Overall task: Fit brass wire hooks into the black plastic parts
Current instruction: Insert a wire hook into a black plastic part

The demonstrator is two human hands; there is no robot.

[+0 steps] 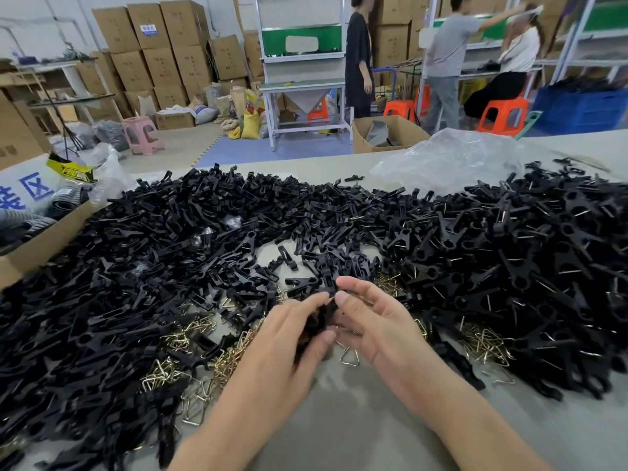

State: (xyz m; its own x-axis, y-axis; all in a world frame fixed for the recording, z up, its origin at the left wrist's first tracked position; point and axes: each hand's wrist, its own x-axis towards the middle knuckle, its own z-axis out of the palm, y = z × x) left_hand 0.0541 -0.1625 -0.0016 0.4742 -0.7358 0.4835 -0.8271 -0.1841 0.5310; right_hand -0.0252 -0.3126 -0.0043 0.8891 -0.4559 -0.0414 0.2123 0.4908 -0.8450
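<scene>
1. Head view, counter: grey surface, bare only in the strip nearest me. The rest carries stock.
2. Black plastic parts: one wide heap spans the counter from my left to my right. Those on my right show thin wire legs and are judged already fitted.
3. Brass wire hooks: loose tangles along the near edge of the heap, on both sides of my hands, partly buried under black stock.
4. Left hand: fingers curled round the lower end of the held part. This area is blurred.
5. Right hand: thumb and forefinger pinch the upper end of the same part. The other fingers are relaxed.
6. Held part: off the counter, between both hands, long axis running away from me. I cannot tell whether a hook is seated in it.
7. Loose hook: triangular, flat on the counter just under my right palm, nearer that hand than the left. Judgement: the right hand is better placed to take it and feed it in along the part's long axis.
</scene>
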